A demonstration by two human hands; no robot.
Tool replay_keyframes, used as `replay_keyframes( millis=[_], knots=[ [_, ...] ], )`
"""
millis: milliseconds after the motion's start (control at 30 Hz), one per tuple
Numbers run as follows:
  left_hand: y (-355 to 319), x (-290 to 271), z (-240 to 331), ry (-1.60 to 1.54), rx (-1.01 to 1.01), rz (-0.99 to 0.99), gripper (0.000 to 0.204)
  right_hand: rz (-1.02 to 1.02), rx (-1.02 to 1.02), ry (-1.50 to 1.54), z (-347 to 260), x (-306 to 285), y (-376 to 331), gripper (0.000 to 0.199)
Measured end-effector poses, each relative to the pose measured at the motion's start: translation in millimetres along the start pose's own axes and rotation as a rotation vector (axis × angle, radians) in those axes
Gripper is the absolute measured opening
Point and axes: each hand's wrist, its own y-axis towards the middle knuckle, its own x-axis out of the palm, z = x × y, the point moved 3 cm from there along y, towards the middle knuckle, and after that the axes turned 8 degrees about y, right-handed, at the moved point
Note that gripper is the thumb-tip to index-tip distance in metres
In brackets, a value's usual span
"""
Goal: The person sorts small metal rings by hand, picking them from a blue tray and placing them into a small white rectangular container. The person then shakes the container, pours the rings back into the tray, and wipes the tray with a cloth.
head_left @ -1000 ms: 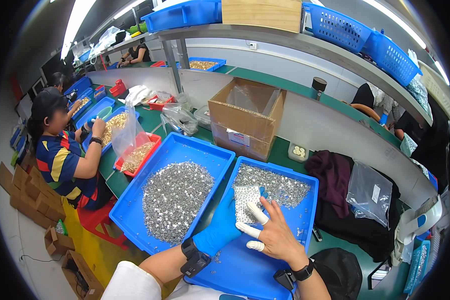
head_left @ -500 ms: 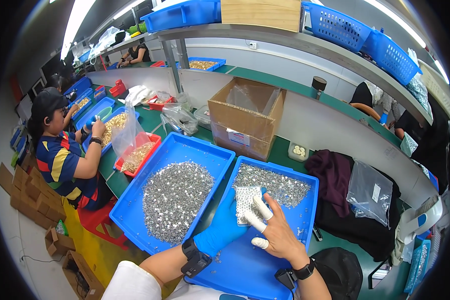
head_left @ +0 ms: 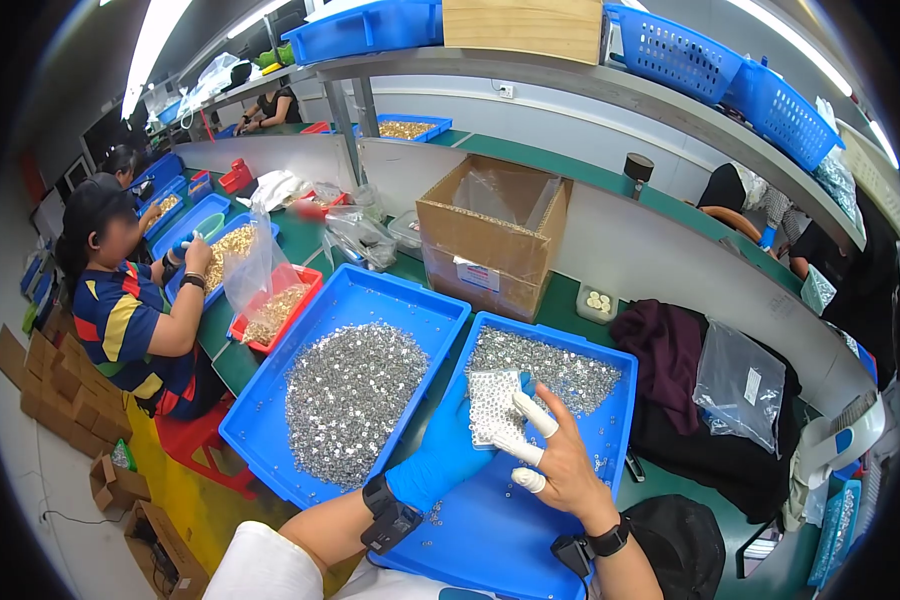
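Note:
My left hand (head_left: 435,455), in a blue glove, is closed around a small clear rectangular plate (head_left: 493,408) covered with little metal pieces. It holds the plate over the right-hand blue tray (head_left: 505,535). My right hand (head_left: 570,468) wears white finger cots on several fingers; these are stretched out and apart at the plate's right edge, and I cannot tell if they touch it. Beyond the hands lies a heap of small silvery metal parts (head_left: 580,383) in that tray. To the left, another blue tray (head_left: 355,289) bears a larger heap of similar parts (head_left: 353,400).
Behind the trays stands an open cardboard box (head_left: 485,245), with a small tub (head_left: 597,302) right of it. Dark clothing (head_left: 660,350) and a clear plastic bag (head_left: 740,385) lie at right. A co-worker (head_left: 120,300) sits at left by a red bin (head_left: 310,290). A shelf (head_left: 570,68) spans above.
My right hand's covered fingers have shifted slightly to the right and spread away from the plate's face. The plate, in my left hand, has moved slightly left.

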Motion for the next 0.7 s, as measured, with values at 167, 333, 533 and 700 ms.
replay_keyframes(
  millis=[167, 333, 533, 700],
  knots=[
    [0, 8, 2, 0.066, 0.028, 0.036, 0.057, 0.083, -0.071, 0.055, 0, -4, -2, 0.033],
    [0, 8, -1, 0.050, 0.011, 0.027, 0.057, 0.037, -0.059, 0.006, -3, -2, 0, 0.030],
    [1, -4, -7, 0.105, -0.003, 0.087, 0.055, 0.030, -0.062, 0.003, -6, -3, 1, 0.032],
    [2, -2, -11, 0.163, -0.001, 0.114, 0.053, 0.196, -0.003, 0.098, 5, -4, -3, 0.040]
  ],
)
